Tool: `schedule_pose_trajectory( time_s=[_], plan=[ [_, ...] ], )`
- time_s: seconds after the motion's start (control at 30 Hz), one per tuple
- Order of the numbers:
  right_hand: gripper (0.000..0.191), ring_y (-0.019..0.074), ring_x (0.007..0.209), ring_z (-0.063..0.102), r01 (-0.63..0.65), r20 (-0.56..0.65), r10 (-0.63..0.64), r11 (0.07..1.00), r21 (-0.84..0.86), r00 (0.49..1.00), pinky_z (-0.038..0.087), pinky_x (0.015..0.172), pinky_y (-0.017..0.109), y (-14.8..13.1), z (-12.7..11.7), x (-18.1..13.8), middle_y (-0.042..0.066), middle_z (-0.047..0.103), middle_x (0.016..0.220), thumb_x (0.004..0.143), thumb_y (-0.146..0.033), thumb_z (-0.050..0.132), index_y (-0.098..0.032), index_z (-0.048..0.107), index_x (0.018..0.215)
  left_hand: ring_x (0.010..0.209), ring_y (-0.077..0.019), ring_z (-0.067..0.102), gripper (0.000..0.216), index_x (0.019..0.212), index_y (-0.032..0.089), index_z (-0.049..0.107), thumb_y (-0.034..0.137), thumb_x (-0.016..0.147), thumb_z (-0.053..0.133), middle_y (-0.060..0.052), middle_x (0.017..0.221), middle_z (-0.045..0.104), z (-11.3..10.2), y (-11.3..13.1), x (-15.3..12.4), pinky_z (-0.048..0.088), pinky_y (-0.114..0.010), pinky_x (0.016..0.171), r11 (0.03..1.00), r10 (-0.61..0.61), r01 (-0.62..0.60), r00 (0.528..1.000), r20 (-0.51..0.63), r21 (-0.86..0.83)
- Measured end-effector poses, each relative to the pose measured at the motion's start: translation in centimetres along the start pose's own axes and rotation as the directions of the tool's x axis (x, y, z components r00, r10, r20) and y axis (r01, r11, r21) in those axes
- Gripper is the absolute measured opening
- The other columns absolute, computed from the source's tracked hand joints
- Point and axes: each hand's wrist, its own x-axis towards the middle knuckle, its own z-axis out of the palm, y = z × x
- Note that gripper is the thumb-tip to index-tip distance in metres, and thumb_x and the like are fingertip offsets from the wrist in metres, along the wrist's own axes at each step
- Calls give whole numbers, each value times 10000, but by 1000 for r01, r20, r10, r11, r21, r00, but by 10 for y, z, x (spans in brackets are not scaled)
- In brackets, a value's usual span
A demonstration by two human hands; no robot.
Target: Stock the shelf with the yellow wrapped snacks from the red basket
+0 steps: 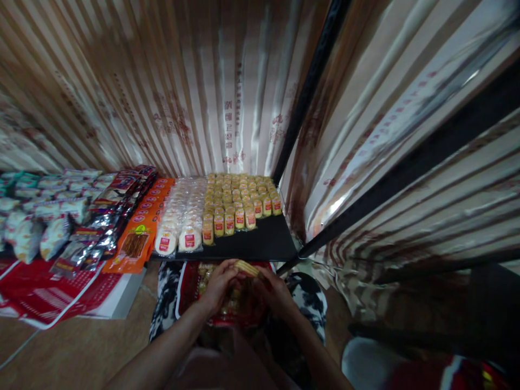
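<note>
Below the shelf (260, 246), we hold a snack.
Our left hand (217, 287) and right hand (276, 292) together grip one yellow pack (246, 267) over a red bag (239, 314).

Both hands meet over a red bag (227, 317) of snacks — the left hand (217, 287) and right hand (276, 295) pinch a yellow packet (246, 267) between them, just below the black shelf (260, 244) lined with yellow packets (239, 197).
</note>
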Motion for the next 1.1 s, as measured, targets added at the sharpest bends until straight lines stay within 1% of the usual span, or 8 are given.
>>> schedule_pose_trajectory(
  time_s=[0.2,0.3,0.4,0.53,0.73,0.83,0.97,1.1],
  plan=[
    [393,182,786,615,-160,60,150,948,277,987,489,733,297,-2,0,3,28,672,847,824,-510,449,-186,624,962,540,-121,570,396,823,126,607,455,621,696,-12,581,633,12,2,15,401,-210,521,972,91,-81,995,-37,219],
    [451,186,759,614,-240,10,257,887,396,966,489,706,299,-4,0,7,24,675,826,753,-585,513,-187,633,930,479,-106,543,405,779,128,589,491,624,680,-15,552,626,17,2,22,386,-201,482,964,90,-70,994,-67,256],
    [479,202,784,619,-267,-42,324,839,475,945,492,704,304,-8,-1,12,33,681,838,698,-610,568,-193,636,924,451,-105,543,430,856,132,577,491,638,665,-8,544,624,19,0,29,372,-194,454,965,87,-60,992,-95,254],
    [441,212,800,625,-267,-80,372,784,560,925,502,708,318,-13,-7,19,39,683,848,695,-583,597,-195,625,903,509,-132,594,468,972,141,560,449,636,670,-8,595,639,20,1,32,390,-194,452,975,72,-54,994,-77,214],
    [531,164,694,621,-215,-136,411,697,684,901,509,671,295,-12,-14,33,18,665,763,699,-522,632,-183,532,1096,619,-172,651,342,822,179,501,343,592,696,-44,723,688,30,3,29,456,-238,526,996,-76,80,993,-92,42],
    [573,179,739,638,-173,-147,412,645,745,899,524,692,320,-9,-7,40,33,674,851,653,-503,676,-198,506,1108,674,-189,669,347,758,191,462,345,575,712,-64,772,701,39,1,31,474,-257,587,990,-131,126,987,-97,-57],
    [530,199,764,652,-152,-173,441,609,779,880,538,717,358,-6,6,46,35,674,905,633,-484,686,-222,505,1056,675,-196,667,434,752,200,433,414,542,746,-55,749,698,49,-5,39,481,-276,613,990,-105,94,989,-104,-103],
    [496,211,794,652,-146,-231,451,656,740,862,532,755,372,-2,1,55,49,677,904,644,-465,667,-212,507,1039,687,-181,648,454,791,187,485,448,533,752,-40,778,678,53,-14,51,493,-293,648,998,-51,48,996,-70,-43]
  ],
)
